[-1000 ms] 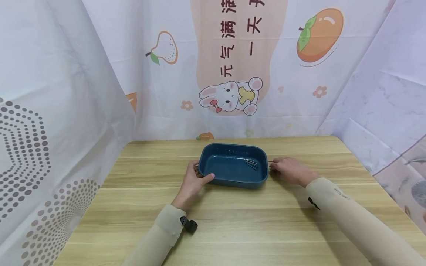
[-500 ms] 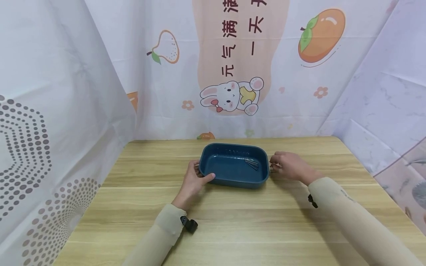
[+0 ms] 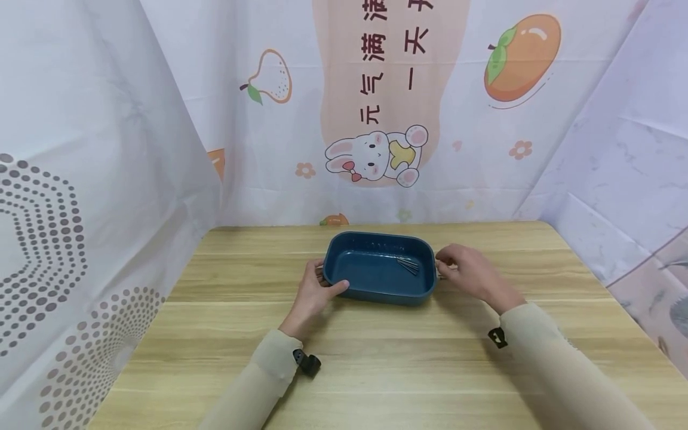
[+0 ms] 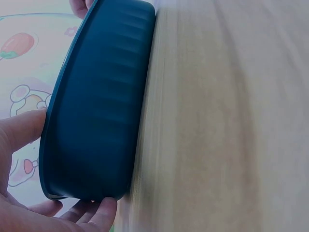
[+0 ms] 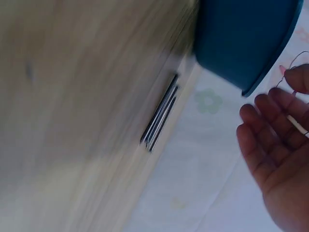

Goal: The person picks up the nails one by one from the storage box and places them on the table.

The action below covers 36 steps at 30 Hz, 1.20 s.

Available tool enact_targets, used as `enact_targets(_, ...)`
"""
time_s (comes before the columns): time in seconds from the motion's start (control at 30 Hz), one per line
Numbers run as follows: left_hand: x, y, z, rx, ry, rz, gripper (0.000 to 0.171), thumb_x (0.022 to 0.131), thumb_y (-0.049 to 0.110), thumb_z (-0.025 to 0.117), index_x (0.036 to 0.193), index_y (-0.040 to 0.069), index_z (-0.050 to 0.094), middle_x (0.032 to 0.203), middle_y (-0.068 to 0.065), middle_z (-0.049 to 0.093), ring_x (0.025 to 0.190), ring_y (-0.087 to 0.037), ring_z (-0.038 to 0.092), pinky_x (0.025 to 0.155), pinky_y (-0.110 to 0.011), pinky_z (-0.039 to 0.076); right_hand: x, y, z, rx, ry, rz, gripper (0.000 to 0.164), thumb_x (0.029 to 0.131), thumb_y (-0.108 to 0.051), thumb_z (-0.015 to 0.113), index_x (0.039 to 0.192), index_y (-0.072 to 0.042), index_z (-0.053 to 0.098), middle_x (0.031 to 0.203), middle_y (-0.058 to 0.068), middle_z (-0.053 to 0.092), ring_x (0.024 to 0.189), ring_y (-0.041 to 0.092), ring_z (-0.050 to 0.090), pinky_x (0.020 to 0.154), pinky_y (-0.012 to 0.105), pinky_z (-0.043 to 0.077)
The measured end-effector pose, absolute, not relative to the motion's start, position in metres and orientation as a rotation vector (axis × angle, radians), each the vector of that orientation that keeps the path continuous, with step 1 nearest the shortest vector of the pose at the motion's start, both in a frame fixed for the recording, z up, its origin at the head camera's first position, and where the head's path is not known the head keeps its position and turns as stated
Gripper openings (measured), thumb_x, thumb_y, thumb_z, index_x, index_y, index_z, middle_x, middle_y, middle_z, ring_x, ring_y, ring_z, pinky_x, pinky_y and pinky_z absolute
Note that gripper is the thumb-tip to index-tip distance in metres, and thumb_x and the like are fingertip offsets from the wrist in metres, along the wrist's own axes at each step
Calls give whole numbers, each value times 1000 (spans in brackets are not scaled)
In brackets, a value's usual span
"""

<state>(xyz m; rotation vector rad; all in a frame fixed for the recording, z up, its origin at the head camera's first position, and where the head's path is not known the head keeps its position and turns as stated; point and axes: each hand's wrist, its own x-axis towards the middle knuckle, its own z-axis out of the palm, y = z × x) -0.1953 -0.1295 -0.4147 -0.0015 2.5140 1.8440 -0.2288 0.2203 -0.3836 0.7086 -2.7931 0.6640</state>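
My left hand [image 3: 315,294] grips the left end of a dark blue rectangular box [image 3: 378,295], its thumb [image 4: 26,126] on the rim and its fingers at the end wall. Inside the box, several thin dark sticks [image 3: 408,266] lie fanned toward the right. My right hand [image 3: 466,270] is just beyond the box's right end, palm visible in the right wrist view, fingers loosely curved and nothing visible in them. Below it in that view, a small bundle of thin dark and silvery sticks [image 5: 159,116] lies on the table; their exact kind is unclear.
The box stands on a light wood-grain table [image 3: 371,358] near its back edge. Behind hangs a white printed curtain [image 3: 484,179]. A dotted sheet [image 3: 107,179] borders the left, and a marble-patterned sheet [image 3: 607,173] the right.
The right hand has lifted slightly and turned beside the box's right end, its thumb and fingers now nearer the rim. The left hand and the box have stayed in place.
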Motion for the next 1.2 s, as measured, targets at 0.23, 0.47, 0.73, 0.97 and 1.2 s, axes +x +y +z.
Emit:
enact_targets(0.23, -196, -129, -417, -4, 2512, 1844, 76, 81, 24, 78, 139, 7, 32, 133, -18, 47, 119, -31, 52, 97, -43, 45, -215, 210, -388, 522, -2825, 1038, 62, 86, -42, 69, 127, 2, 53, 123, 19, 55, 106, 35, 56, 87, 52, 48)
enact_targets(0.47, -197, -130, -418, -9, 2518, 1837, 76, 81, 24, 78, 139, 8, 32, 132, -17, 47, 118, -30, 52, 97, -43, 46, -206, 199, -392, 309, -2863, 1326, 94, 84, -54, 66, 147, 2, 24, 145, 27, 33, 124, 46, 43, 99, 57, 39)
enact_targets(0.73, -196, -131, -417, -17, 2534, 1821, 76, 82, 25, 77, 140, 5, 31, 133, -19, 46, 119, -32, 51, 96, -44, 46, -204, 190, -389, 259, -2808, 1665, 89, 91, -31, 64, 149, 6, 7, 151, 31, 20, 136, 45, 27, 107, 54, 30)
enact_targets(0.97, -196, -129, -416, -3, 2528, 1833, 75, 82, 23, 77, 140, 6, 31, 132, -18, 47, 119, -31, 52, 97, -43, 46, -202, 186, -398, 332, -2746, 1834, 89, 83, -14, 71, 149, 4, 13, 152, 26, 22, 139, 41, 22, 110, 55, 23)
enact_targets(1.2, -196, -128, -417, 2, 2528, 1836, 75, 82, 23, 77, 139, 6, 32, 132, -19, 47, 118, -31, 52, 97, -43, 46, -198, 184, -405, 314, -2747, 1827, 99, 78, -14, 77, 152, -6, 11, 155, 20, 18, 142, 40, 14, 110, 61, 16)
